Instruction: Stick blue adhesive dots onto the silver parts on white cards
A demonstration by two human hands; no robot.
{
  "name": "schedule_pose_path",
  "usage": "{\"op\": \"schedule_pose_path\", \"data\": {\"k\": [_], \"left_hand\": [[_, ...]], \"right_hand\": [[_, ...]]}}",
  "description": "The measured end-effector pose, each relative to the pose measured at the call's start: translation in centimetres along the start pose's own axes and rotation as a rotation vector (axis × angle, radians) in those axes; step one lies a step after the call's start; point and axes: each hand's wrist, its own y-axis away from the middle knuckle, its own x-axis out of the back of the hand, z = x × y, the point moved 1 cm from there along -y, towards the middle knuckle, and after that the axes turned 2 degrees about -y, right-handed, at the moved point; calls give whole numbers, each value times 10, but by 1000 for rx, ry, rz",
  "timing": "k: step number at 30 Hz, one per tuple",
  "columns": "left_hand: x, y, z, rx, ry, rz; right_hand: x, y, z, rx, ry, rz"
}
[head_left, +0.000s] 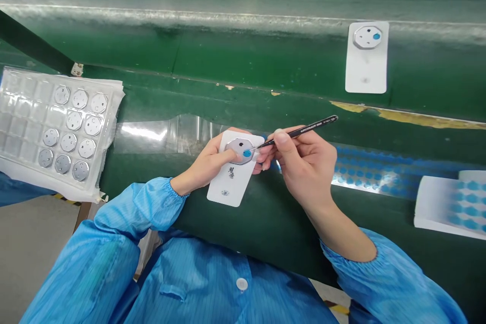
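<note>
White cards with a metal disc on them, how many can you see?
2. One white card is held in the left hand, where the right hand touches tweezers to its blue dot. The other card lies on the green belt, upper right.

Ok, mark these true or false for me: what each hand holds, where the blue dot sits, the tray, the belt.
1. The left hand holds a white card with a metal disc. True.
2. The right hand holds scissors. False: black tweezers.
3. A blue dot sits on the disc. True.
4. The tray of discs is at the right. False: at the left.
5. Another carded disc lies on the green belt. True.
</note>
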Motion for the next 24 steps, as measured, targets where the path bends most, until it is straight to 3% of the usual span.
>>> {"op": "schedule_pose_path", "data": {"k": [24], "left_hand": [[1, 0, 0, -19, -44, -4]], "right_hand": [[-1, -2, 3, 71, 35, 3]]}}
